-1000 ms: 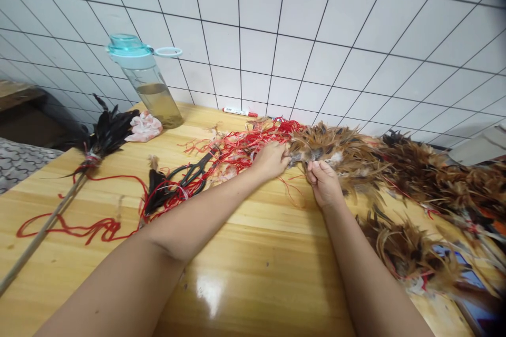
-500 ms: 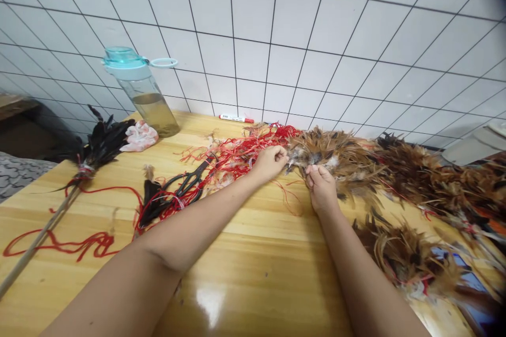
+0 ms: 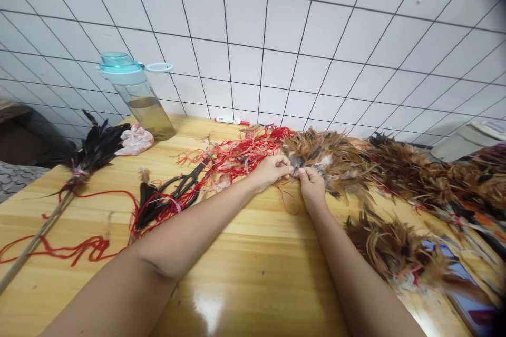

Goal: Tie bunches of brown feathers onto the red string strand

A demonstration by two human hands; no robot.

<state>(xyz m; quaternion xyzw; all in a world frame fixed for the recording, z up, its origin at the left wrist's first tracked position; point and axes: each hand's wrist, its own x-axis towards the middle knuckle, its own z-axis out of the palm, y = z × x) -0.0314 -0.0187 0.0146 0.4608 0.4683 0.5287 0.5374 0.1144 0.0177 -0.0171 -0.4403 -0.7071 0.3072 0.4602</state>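
Left grip: left hand (image 3: 271, 171) clenched, fingertips pinching the root end of the brown feathers (image 3: 330, 160).
Right grip: right hand (image 3: 312, 187) likewise pinching, thumb and fingers closed on the same root end — whether thread is caught too, too small to tell.
Change: hands now closer together than a moment ago.
Feathers: lying on the table (image 3: 245, 231), running right from the grip.
Nearby: red thread (image 3: 241, 152), tangled just left of the left hand; black scissors (image 3: 182, 187) among it.
Further: black feather bundle (image 3: 97, 150) tied to a stick (image 3: 43, 225); pink cloth (image 3: 134, 140); bottle (image 3: 136, 96), unlabelled.
Writing: marker (image 3: 232, 121) against the tile wall (image 3: 253, 37) — lettering unreadable.
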